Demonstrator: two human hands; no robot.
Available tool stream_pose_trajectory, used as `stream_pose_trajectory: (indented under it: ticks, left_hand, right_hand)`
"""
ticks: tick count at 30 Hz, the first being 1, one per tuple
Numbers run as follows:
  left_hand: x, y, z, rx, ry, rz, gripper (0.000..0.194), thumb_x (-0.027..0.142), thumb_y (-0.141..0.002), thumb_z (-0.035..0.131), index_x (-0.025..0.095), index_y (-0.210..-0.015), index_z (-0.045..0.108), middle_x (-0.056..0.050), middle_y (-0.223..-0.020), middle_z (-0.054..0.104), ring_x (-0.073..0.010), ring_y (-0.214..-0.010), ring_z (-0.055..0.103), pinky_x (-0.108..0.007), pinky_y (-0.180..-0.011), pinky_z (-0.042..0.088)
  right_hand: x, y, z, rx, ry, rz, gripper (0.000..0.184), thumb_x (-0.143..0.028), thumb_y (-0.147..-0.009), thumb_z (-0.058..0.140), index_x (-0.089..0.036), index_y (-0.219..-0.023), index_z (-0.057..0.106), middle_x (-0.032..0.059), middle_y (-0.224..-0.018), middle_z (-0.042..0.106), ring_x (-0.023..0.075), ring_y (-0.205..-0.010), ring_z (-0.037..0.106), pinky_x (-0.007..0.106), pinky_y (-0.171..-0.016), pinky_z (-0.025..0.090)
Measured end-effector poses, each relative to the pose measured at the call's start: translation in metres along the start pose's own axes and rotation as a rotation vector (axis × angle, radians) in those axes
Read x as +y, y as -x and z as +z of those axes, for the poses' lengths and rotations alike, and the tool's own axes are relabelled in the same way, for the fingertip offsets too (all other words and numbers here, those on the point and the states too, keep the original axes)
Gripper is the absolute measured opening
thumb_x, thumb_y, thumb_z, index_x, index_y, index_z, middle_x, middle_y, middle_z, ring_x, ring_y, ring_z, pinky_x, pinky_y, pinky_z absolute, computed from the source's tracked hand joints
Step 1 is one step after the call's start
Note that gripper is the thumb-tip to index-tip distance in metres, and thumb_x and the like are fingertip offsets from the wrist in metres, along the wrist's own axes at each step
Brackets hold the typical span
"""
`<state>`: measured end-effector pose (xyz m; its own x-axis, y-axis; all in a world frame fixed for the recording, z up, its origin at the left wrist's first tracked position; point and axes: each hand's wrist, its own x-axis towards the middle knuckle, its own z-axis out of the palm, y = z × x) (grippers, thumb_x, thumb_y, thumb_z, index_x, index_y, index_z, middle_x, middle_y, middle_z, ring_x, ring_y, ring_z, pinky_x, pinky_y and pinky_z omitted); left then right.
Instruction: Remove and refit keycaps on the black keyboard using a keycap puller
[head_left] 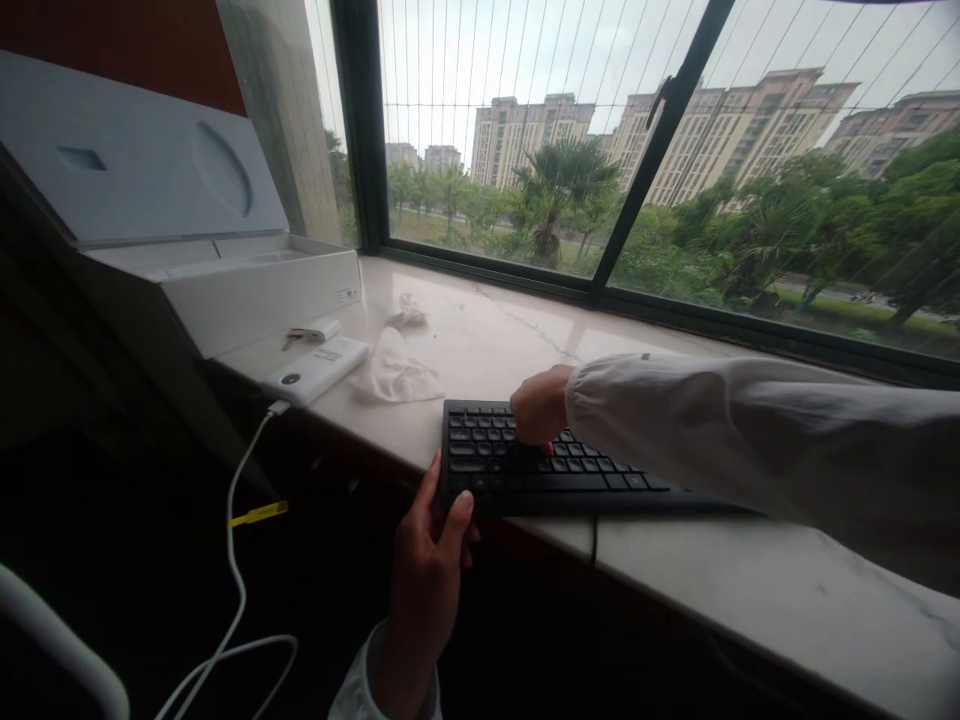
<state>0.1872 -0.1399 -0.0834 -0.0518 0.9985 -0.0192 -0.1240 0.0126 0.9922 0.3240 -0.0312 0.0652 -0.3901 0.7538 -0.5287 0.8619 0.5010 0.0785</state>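
A black keyboard (562, 481) lies on the marble windowsill, its left front corner jutting over the edge. My left hand (435, 540) grips that corner, thumb on top and fingers along the side and underneath. Over the left half of the keys, my right hand (541, 405) is closed, with a fingertip pointing down at the keys. Whatever it may hold is hidden from this angle. My right sleeve covers the keyboard's right part. Left of the keyboard lies a crumpled white tissue (401, 370), with a smaller crumpled tissue (409, 310) behind it.
A white power bank (319, 370) with a white cable (234, 540) plugged in lies at the sill's left edge, a small white item with metal keys (300, 336) beside it. Behind stands an open white box (262, 295). A dark green window frame (495, 270) borders the sill.
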Motion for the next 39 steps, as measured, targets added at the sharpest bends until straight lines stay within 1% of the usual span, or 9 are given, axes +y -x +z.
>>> stream_pose_trajectory:
  ticks: [3,7,12,17,21,25,28,32,39]
  left_hand:
    - [0.001,-0.001,0.000,-0.006,0.012,0.003,0.069,0.047,-0.085,0.059,0.019,-0.145,0.040,0.005,-0.059,0.052,-0.0080,-0.048,0.044,-0.017,-0.043,0.038]
    - [0.003,-0.001,0.001,-0.017,0.034,-0.002,0.075,0.049,-0.084,0.060,0.015,-0.146,0.038,0.005,-0.057,0.052,-0.0081,-0.045,0.044,-0.018,-0.042,0.038]
    - [0.004,0.000,0.000,-0.016,0.019,0.016,0.070,0.048,-0.086,0.058,0.017,-0.146,0.039,0.005,-0.058,0.052,-0.0077,-0.045,0.043,-0.018,-0.043,0.038]
    - [0.002,0.000,-0.001,-0.026,0.012,0.023,0.071,0.047,-0.086,0.058,0.016,-0.147,0.037,0.005,-0.059,0.052,-0.0078,-0.046,0.043,-0.018,-0.042,0.038]
    - [0.002,-0.001,0.000,-0.018,0.037,0.025,0.071,0.048,-0.084,0.060,0.018,-0.145,0.040,0.005,-0.058,0.052,-0.0077,-0.045,0.043,-0.018,-0.042,0.037]
    - [0.003,0.000,0.000,-0.004,0.056,0.016,0.073,0.048,-0.082,0.062,0.017,-0.145,0.041,0.005,-0.057,0.052,-0.0077,-0.045,0.042,-0.017,-0.042,0.036]
    - [0.001,0.000,0.000,-0.008,0.053,0.021,0.071,0.048,-0.084,0.060,0.017,-0.145,0.040,0.005,-0.058,0.052,-0.0079,-0.046,0.043,-0.018,-0.043,0.037]
    - [-0.001,-0.001,0.000,-0.013,0.021,0.020,0.067,0.047,-0.086,0.057,0.020,-0.145,0.040,0.005,-0.058,0.052,-0.0078,-0.045,0.043,-0.018,-0.042,0.037]
    - [-0.001,-0.002,0.000,-0.019,0.028,0.022,0.067,0.047,-0.087,0.057,0.021,-0.146,0.039,0.006,-0.059,0.051,-0.0075,-0.046,0.042,-0.018,-0.043,0.037]
  right_hand:
    - [-0.014,0.008,-0.006,-0.092,0.109,0.207,0.025,-0.014,-0.071,0.057,-0.017,-0.050,0.071,0.0079,-0.060,0.068,0.0240,-0.070,0.061,0.048,-0.075,0.047]
    - [-0.018,0.016,-0.003,-0.070,0.170,0.306,0.021,-0.021,-0.073,0.056,-0.015,-0.073,0.077,0.0133,-0.080,0.071,0.0265,-0.082,0.063,0.043,-0.075,0.048]
    - [-0.011,0.019,0.003,-0.035,0.221,0.272,0.021,-0.022,-0.072,0.059,-0.017,-0.080,0.077,0.0136,-0.090,0.073,0.0279,-0.086,0.065,0.039,-0.071,0.048]
    - [-0.005,0.025,0.008,0.057,0.282,0.169,0.024,-0.025,-0.076,0.056,-0.015,-0.089,0.075,0.0152,-0.097,0.071,0.0270,-0.095,0.065,0.040,-0.085,0.043]
    - [-0.008,0.032,0.011,0.095,0.302,0.131,0.024,-0.026,-0.080,0.052,-0.018,-0.086,0.073,0.0110,-0.092,0.071,0.0233,-0.093,0.064,0.038,-0.086,0.039]
    - [-0.020,0.033,0.002,0.117,0.269,0.052,0.025,-0.026,-0.082,0.051,-0.021,-0.090,0.074,0.0074,-0.091,0.072,0.0214,-0.093,0.063,0.036,-0.085,0.038]
    - [-0.024,0.032,-0.011,0.109,0.265,0.090,0.025,-0.022,-0.080,0.052,-0.021,-0.089,0.075,0.0082,-0.092,0.073,0.0236,-0.096,0.063,0.038,-0.086,0.039]
    - [-0.020,0.031,-0.017,0.025,0.228,0.184,0.024,-0.021,-0.075,0.055,-0.018,-0.083,0.077,0.0112,-0.087,0.073,0.0260,-0.084,0.066,0.035,-0.070,0.045]
    - [-0.008,0.033,0.007,0.118,0.222,0.219,0.037,-0.025,-0.083,0.047,-0.007,-0.100,0.074,0.0253,-0.102,0.069,0.0337,-0.094,0.066,0.041,-0.075,0.047]
